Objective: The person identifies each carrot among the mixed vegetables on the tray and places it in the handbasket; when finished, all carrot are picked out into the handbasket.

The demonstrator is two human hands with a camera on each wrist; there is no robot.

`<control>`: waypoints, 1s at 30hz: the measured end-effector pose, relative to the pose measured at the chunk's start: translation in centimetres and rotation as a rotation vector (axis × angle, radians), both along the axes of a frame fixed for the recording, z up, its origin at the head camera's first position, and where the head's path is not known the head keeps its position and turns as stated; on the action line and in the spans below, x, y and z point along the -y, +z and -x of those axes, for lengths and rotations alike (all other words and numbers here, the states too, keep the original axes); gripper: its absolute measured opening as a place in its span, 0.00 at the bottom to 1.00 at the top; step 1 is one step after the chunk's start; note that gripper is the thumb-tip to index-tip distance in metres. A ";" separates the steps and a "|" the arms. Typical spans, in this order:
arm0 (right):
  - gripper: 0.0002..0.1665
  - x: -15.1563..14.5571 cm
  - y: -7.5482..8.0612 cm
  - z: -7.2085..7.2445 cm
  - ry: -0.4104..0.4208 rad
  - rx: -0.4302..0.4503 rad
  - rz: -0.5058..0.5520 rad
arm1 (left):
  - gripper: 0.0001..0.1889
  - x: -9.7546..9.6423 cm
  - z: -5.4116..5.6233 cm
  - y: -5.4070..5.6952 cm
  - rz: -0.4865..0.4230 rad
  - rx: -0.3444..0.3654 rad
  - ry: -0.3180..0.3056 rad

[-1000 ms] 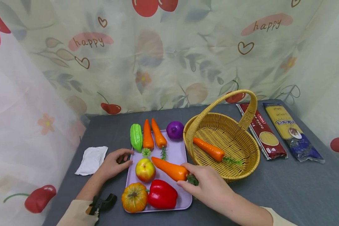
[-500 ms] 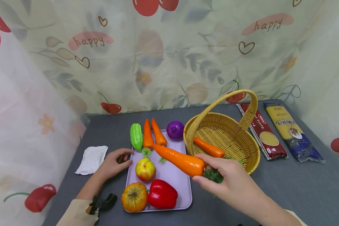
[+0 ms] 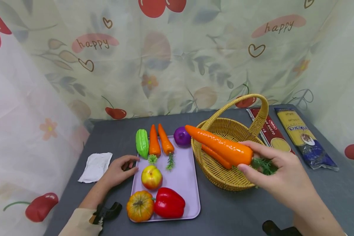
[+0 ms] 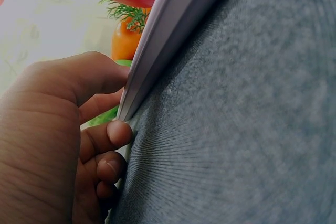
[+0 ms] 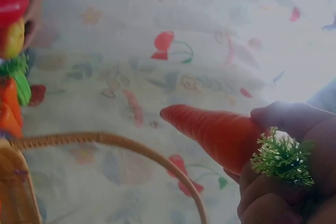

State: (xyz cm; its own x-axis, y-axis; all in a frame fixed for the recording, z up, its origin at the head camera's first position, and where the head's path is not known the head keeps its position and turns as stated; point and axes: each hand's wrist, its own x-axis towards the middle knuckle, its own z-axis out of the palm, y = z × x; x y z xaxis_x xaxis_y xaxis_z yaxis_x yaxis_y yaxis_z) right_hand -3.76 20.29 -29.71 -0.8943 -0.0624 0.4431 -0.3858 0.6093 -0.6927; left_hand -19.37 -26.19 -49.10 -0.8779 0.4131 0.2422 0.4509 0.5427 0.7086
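Note:
My right hand (image 3: pixel 280 173) grips a large orange carrot (image 3: pixel 224 144) by its thick end, near the green leafy top. The carrot is held over the wicker basket (image 3: pixel 233 186), its tip pointing left. Inside the basket lies another carrot (image 3: pixel 216 156), partly hidden behind the held one. My left hand (image 3: pixel 121 170) holds the left rim of the lilac tray (image 3: pixel 188 196), with thumb and fingers at its edge in the left wrist view. On the tray are two carrots (image 3: pixel 154 142), a green vegetable (image 3: pixel 142 144), an apple-like fruit (image 3: pixel 151 177), a small pumpkin (image 3: pixel 140 206) and a red bell pepper (image 3: pixel 169 202).
A purple onion-like ball (image 3: pixel 182 136) sits at the tray's far right corner. The basket's tall handle (image 3: pixel 239 98) arches above it. Right of it lie a red packet (image 3: pixel 271 131) and a yellow-blue packet (image 3: pixel 304 136). A white pouch (image 3: pixel 95 167) lies left of my left hand.
My right hand has lifted the large carrot off the tray and carried it right and upward to the basket. The left hand stays at the tray's edge.

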 end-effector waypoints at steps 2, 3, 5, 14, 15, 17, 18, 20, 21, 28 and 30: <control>0.30 -0.9 0.2 0.0 -0.052 0.027 0.021 | 0.14 0.0 0.0 0.0 -0.005 -0.002 -0.004; 0.30 -1.4 0.3 -0.1 -0.072 0.034 0.034 | 0.14 0.0 -0.1 0.0 -0.003 -0.004 -0.002; 0.31 -2.3 0.5 -0.1 -0.110 0.038 0.062 | 0.14 0.0 -0.1 0.0 0.001 -0.008 0.002; 0.26 -6.7 0.8 0.0 -0.239 -0.084 0.227 | 0.15 0.0 -0.2 0.2 0.029 0.007 0.022; 0.27 -7.2 0.7 0.1 -0.256 -0.102 0.240 | 0.15 0.0 -0.2 0.2 0.030 0.010 0.023; 0.28 -8.2 0.5 0.3 -0.289 -0.132 0.269 | 0.15 0.1 -0.1 0.2 0.031 0.015 0.021; 0.29 -8.7 0.4 0.5 -0.296 -0.141 0.285 | 0.15 0.1 -0.1 0.2 0.030 0.017 0.021; 0.29 -9.6 0.3 0.8 -0.352 -0.168 0.273 | 0.15 0.1 -0.1 0.2 0.026 0.022 0.022; 0.30 -10.0 0.2 1.0 -0.385 -0.180 0.258 | 0.15 0.1 -0.1 0.2 0.025 0.024 0.023; 0.29 -12.8 -0.2 2.3 -0.379 -0.159 0.264 | 0.15 0.0 -0.1 0.3 0.022 0.034 0.023; 0.29 -13.2 -0.2 2.7 -0.334 -0.088 0.261 | 0.15 0.0 -0.1 0.3 0.023 0.036 0.026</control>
